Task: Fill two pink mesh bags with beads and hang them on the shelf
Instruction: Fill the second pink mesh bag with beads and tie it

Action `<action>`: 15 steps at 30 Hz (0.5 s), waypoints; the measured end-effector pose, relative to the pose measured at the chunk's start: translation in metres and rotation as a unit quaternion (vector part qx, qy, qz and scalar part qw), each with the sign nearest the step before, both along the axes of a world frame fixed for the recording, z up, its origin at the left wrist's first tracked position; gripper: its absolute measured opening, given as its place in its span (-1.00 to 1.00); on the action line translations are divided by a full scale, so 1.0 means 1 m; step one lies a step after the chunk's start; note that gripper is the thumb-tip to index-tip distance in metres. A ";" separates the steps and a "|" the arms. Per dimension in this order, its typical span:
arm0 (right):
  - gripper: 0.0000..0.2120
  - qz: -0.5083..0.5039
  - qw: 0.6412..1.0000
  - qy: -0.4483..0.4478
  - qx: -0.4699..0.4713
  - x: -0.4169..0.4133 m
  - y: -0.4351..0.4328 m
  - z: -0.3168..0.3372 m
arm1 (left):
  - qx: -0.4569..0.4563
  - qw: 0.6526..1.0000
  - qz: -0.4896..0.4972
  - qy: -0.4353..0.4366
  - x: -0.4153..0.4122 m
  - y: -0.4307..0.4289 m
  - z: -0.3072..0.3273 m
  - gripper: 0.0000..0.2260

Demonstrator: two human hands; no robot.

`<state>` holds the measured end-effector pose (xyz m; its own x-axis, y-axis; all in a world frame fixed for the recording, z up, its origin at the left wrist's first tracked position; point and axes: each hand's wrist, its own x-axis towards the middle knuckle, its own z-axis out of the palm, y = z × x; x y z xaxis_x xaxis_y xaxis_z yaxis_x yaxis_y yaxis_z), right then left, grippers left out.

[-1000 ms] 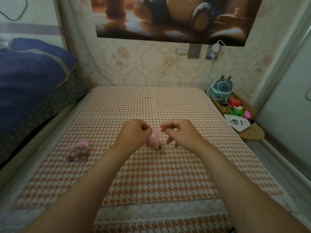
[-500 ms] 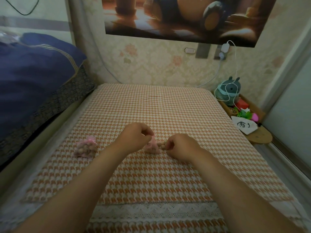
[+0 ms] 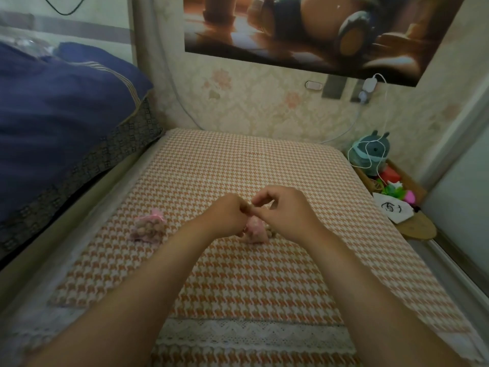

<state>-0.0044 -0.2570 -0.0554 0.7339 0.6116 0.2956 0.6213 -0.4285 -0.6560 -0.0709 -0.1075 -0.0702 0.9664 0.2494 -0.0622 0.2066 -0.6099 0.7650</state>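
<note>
Pink mesh bag (image 3: 255, 231) | gripped beneath left hand (image 3: 227, 216) | right hand (image 3: 287, 213) just beside

Orange-and-white houndstooth cloth (image 3: 238, 168) covers the desk, pink mesh bags (image 3: 148, 229) on it, navy striped-edge bedding (image 3: 53, 115) alongside.

One wide-angle camera, worn on the person's head, faces forward and down along both forearms. The left hand (image 3: 227, 215), right hand (image 3: 287, 211) and pink mesh bag (image 3: 256, 230) lie at frame centre, near the lens. The houndstooth cloth (image 3: 238, 160) fills the middle ground; the wallpapered wall (image 3: 264, 102) closes the far end. At the side margins sit blue bedding (image 3: 53, 115) and a corner shelf (image 3: 418, 229).
</note>
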 end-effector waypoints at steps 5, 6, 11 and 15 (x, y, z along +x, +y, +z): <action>-0.86 0.024 0.997 -0.032 -0.073 0.002 0.002 -0.011 | 0.014 1.000 -0.011 0.009 -0.001 0.005 0.000 -0.81; -0.85 0.030 0.995 -0.038 -0.084 0.004 0.002 -0.013 | 0.026 0.999 -0.016 0.010 -0.003 0.005 0.002 -0.81; -0.85 0.051 0.987 -0.096 -0.116 0.007 0.003 -0.017 | 0.072 0.997 0.000 -0.005 -0.004 0.004 0.003 -0.76; -0.86 0.024 0.987 -0.102 -0.118 0.011 -0.002 -0.019 | 0.096 0.995 0.040 -0.011 -0.002 0.001 0.004 -0.79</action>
<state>0.0071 -0.2592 -0.0746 0.6422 0.7141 0.2787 0.7535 -0.5212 -0.4009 -0.0730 -0.1063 -0.0667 0.9438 0.3300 0.0157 0.2437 -0.7276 0.6412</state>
